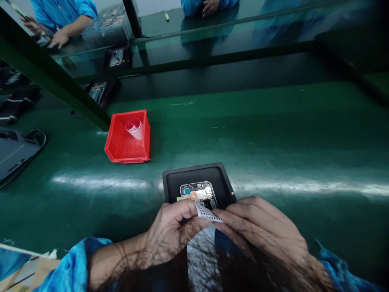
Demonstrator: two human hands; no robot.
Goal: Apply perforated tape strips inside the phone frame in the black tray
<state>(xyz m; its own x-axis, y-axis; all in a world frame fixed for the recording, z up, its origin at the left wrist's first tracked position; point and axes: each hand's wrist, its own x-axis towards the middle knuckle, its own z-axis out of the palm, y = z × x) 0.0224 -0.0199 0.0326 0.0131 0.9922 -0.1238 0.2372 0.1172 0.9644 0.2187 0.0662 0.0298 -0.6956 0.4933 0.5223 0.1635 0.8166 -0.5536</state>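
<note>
My left hand (168,229) pinches a small white sheet of dark round stickers (206,212) between thumb and fingers. At the sheet's right end, the fingertips of my right hand (264,227) close on its edge; whether a single dot is between them is too small to tell. Just beyond and partly under the hands lies an opened phone (198,194), its circuit board and a blue-green square showing. The phone rests in a black tray (172,178). Its lower part is hidden by my hands, the sheet and strands of hair.
A red bin (118,140) holding a curled dotted sheet (134,129) stands to the left on the green bench (273,138). Behind it are a slanted post (54,73) and another phone in a tray (97,91). Two co-workers in blue sleeves (82,7) sit across.
</note>
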